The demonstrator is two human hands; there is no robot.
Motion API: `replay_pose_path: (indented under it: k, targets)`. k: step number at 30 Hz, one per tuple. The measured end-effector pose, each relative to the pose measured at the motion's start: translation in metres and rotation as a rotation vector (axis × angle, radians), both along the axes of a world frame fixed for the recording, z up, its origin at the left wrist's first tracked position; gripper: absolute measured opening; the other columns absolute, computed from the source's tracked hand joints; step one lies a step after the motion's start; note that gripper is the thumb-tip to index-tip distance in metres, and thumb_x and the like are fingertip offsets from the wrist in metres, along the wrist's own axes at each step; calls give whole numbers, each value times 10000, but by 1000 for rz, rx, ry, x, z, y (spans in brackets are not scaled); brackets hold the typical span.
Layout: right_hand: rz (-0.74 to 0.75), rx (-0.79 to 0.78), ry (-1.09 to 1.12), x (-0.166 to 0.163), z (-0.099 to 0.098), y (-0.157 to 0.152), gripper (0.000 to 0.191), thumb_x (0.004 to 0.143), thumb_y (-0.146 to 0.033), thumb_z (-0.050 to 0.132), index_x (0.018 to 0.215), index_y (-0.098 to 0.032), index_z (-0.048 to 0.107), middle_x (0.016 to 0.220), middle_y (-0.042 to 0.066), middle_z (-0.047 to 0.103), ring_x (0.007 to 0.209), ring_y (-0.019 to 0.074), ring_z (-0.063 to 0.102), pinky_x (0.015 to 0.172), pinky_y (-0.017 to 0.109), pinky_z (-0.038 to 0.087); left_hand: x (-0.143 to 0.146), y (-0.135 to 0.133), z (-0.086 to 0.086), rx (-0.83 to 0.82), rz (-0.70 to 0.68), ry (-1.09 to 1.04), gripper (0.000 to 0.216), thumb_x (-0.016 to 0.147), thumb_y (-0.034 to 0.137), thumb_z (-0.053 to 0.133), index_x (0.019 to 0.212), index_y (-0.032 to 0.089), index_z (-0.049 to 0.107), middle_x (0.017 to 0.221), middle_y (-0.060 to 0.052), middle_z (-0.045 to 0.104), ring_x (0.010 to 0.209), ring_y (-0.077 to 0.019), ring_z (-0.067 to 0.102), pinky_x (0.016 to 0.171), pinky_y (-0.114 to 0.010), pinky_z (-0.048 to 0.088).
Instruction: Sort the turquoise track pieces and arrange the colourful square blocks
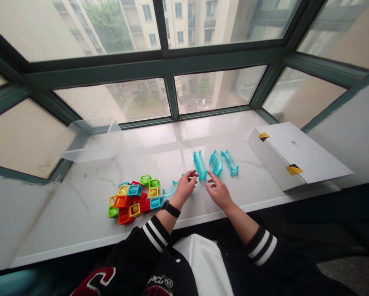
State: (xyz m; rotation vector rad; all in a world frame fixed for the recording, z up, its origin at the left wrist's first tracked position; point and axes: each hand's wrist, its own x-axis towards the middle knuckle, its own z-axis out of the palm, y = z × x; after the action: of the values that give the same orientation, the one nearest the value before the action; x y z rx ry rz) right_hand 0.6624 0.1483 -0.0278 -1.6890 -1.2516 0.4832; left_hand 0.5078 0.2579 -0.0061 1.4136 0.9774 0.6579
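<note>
A straight translucent blue track piece lies on the white marble-look sill, its near end between my two hands. My left hand, below a dark wristwatch, is at its left side with the fingers loosely apart. My right hand is at its right side, index finger and thumb spread. The fingertips are close to the piece; whether they touch it is unclear. To the right lie a curved blue track piece and a narrow blue track piece. Another curved blue track piece is partly hidden behind my left hand.
Left of my hands is a pile of colourful square blocks. A clear plastic bin stands at the back left. A white box with yellow-black tape tabs sits at the right. Windows with green frames border the sill.
</note>
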Motion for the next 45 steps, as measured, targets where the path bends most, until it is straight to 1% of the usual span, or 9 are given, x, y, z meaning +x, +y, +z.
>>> replay_pose_path:
  k: [5, 9, 17, 23, 26, 30, 33, 38, 45]
  targets:
    - [25, -18, -18, 5, -3, -4, 633, 926, -307, 591, 1552, -263, 507, 1421, 140, 656, 1052, 264, 721, 833, 426, 666, -8, 1, -2, -28, -18, -2, 436, 904, 237, 614, 1335, 176, 634, 1245, -134, 740, 823, -148, 688, 640, -251, 565]
    - [4, -32, 14, 8, -11, -12, 628, 925, -312, 588, 1545, -250, 506, 1472, 150, 615, 1061, 261, 717, 845, 426, 664, -27, 4, -4, -15, -4, 4, 458, 891, 266, 643, 1343, 186, 629, 1243, -136, 736, 840, -159, 700, 650, -262, 573]
    - [10, -101, -16, -1, -37, -30, 544, 914, -291, 572, 1454, -231, 586, 1345, 137, 678, 990, 248, 721, 881, 434, 642, -103, -10, 3, -37, 27, 32, 472, 899, 397, 662, 1316, 178, 637, 1208, -148, 737, 882, -196, 713, 694, -316, 605]
    - [155, -107, -249, -21, -30, -31, 439, 930, -213, 572, 1355, -263, 669, 1310, 96, 711, 1209, 297, 634, 1089, 508, 494, -147, -35, -1, 27, 86, 139, 511, 914, 452, 652, 1354, 193, 619, 1334, -150, 670, 901, -193, 720, 729, -337, 642]
    - [236, -138, -326, -34, -24, -25, 494, 931, -201, 598, 1415, -295, 639, 1326, 90, 697, 1199, 299, 620, 1047, 493, 489, -150, -47, -7, 23, 47, 169, 567, 898, 457, 673, 1399, 204, 593, 1482, -170, 568, 883, -186, 735, 734, -354, 661]
    - [309, -124, -411, -49, -22, -17, 520, 931, -218, 640, 1442, -313, 624, 1351, 101, 674, 1214, 322, 592, 1032, 498, 473, -146, -55, -15, 107, -20, 293, 604, 902, 414, 659, 1466, 223, 557, 1701, -194, 303, 827, -160, 720, 769, -374, 663]
    - [288, -115, -442, -52, -26, -15, 467, 939, -219, 639, 1399, -301, 654, 1347, 113, 671, 1208, 333, 588, 1023, 510, 470, -144, -58, -19, 164, -56, 377, 622, 909, 397, 640, 1494, 211, 537, 1676, -196, 364, 828, -172, 712, 844, -398, 648]
    - [257, -75, -411, -49, -34, -16, 424, 953, -179, 596, 1357, -285, 665, 1323, 111, 676, 1212, 320, 595, 1033, 500, 474, -141, -64, -17, 227, -112, 366, 566, 917, 369, 627, 1457, 207, 580, 1593, -179, 491, 835, -180, 698, 958, -423, 607]
    - [229, -42, -371, -49, -35, -16, 354, 934, -147, 587, 1260, -240, 689, 1247, 117, 684, 1176, 309, 608, 1029, 494, 483, -136, -60, -5, 286, -95, 435, 503, 932, 332, 605, 1419, 206, 602, 1604, -185, 459, 763, -165, 704, 993, -455, 592]
